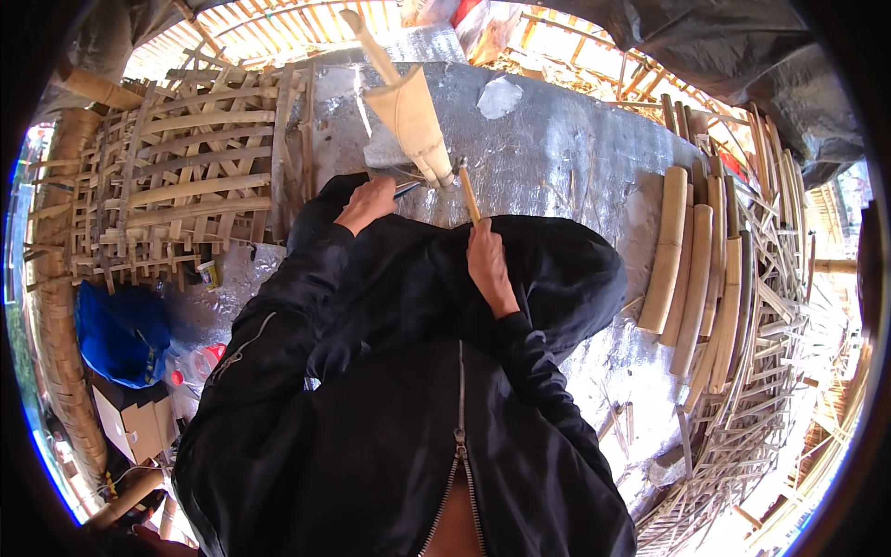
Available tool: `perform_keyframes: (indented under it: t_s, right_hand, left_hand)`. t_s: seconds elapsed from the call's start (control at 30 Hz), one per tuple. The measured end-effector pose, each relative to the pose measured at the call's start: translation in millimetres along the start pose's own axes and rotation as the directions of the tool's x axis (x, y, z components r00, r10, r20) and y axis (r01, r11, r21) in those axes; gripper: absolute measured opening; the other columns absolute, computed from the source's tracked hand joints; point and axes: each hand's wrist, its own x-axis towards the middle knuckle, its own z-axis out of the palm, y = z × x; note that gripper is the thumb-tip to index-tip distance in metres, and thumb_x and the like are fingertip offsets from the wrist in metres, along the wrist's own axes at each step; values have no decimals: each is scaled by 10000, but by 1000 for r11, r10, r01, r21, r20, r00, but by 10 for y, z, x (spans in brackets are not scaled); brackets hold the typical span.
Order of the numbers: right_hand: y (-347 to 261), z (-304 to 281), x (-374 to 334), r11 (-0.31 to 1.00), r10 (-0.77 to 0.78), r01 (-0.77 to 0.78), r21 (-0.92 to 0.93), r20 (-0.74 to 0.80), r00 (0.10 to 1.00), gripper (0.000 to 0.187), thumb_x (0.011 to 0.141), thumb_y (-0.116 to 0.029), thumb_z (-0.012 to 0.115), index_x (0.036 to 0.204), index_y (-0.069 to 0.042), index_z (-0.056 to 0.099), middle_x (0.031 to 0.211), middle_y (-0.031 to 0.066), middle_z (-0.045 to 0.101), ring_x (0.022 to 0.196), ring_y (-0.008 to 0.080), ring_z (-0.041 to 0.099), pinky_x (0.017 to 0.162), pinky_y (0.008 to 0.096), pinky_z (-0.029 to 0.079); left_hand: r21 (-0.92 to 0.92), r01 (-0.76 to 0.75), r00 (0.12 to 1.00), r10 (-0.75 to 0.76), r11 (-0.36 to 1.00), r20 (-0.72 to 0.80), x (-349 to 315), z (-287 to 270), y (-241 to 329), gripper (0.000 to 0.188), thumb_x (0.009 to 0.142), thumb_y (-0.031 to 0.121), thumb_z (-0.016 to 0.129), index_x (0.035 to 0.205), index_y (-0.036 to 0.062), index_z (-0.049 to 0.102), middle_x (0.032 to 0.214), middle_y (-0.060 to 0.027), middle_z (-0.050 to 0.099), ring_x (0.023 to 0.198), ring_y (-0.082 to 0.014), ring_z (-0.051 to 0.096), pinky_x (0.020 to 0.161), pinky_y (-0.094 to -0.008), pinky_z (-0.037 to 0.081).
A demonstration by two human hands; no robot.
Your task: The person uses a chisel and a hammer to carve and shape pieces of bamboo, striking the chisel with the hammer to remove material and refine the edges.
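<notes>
We have the fingers of our right hand (pixel 487 260), at about two o'clock from the middle of our view, wrapped closely round the wooden handle of a small hammer (pixel 471 197). The hammer points away from us toward twelve, its head just beside the near end of a pale bamboo piece (pixel 406 116); we cannot tell whether the two touch. The fingers of our left hand (pixel 368 202), toward eleven, are curled closed on a slim dark tool (pixel 406 189), which reaches to the other side of that same end; its kind is too small for us to make out.

The bamboo piece sits near twelve, a little toward eleven: narrow and split into ridges at the end nearest us, broad in the middle, with a slim stem running off at its far end. Under it spreads a silver sheet (pixel 575 139), with a whitish patch (pixel 501 97) between twelve and one.

Farther out, at ten, we see woven bamboo lattice panels (pixel 200 158). At nine stands a small tub (pixel 208 274); between eight and nine, a blue bag (pixel 121 334); at eight, a clear bottle (pixel 198 364) and a cardboard box (pixel 137 422). Around three lie split bamboo lengths (pixel 665 251) side by side, with thin bamboo strips (pixel 766 339) heaped beyond them. A dark tarp (pixel 742 70) hangs at two.
</notes>
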Motion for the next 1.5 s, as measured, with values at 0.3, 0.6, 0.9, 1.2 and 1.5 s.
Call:
perform_keyframes:
  t_s: [0.3, 0.6, 0.9, 1.2, 1.5]
  right_hand:
    - [-338, -173, 155, 989, 53, -20, 150, -221, 974, 197, 1044, -143, 573, 1054, 14, 455, 675, 310, 599, 637, 543, 598, 523, 596, 460]
    - [42, 97, 87, 992, 66, -55, 114, -98, 993, 207, 1039, -148, 575, 963, 14, 470, 749, 330, 636, 732, 545, 629, 580, 604, 489]
    - [315, 49, 132, 988, 150, -147, 42, -99, 984, 178, 983, -88, 597, 1032, 24, 468, 808, 311, 667, 780, 533, 654, 640, 603, 521]
    - [326, 61, 271, 982, 27, -59, -182, -176, 984, 217, 891, -31, 646, 1088, 18, 571, 889, 258, 680, 834, 472, 681, 733, 559, 535]
    - [400, 40, 1009, 903, -252, 211, -375, -64, 966, 301, 818, 11, 643, 1117, -18, 636, 1107, 171, 573, 1018, 384, 588, 856, 497, 468]
  left_hand:
    - [-12, 48, 999, -48, 999, 3, 22, 121, -7, 249, 812, 125, 652, 1012, -7, 720, 1092, -275, 714, 1032, -465, 695, 879, -542, 562]
    - [4, -1, 1000, 1, 1000, 13, 39, 372, -314, 336, 781, 190, 743, 1054, -1, 695, 1093, -264, 719, 1028, -479, 693, 857, -548, 567]
    - [84, -10, 1000, 8, 996, 26, -112, 155, 12, 219, 828, 120, 629, 1012, 33, 709, 1062, -254, 721, 1014, -463, 692, 863, -565, 550]
    - [-4, 41, 998, -41, 999, -42, -694, -375, 152, 231, 833, 126, 614, 1035, 70, 713, 1083, -216, 727, 1037, -451, 684, 887, -566, 537]
    - [-908, 180, 981, -136, 379, 138, -1347, -416, -130, 263, 911, 147, 732, 786, 54, 520, 541, -52, 539, 398, -152, 530, 380, -323, 394]
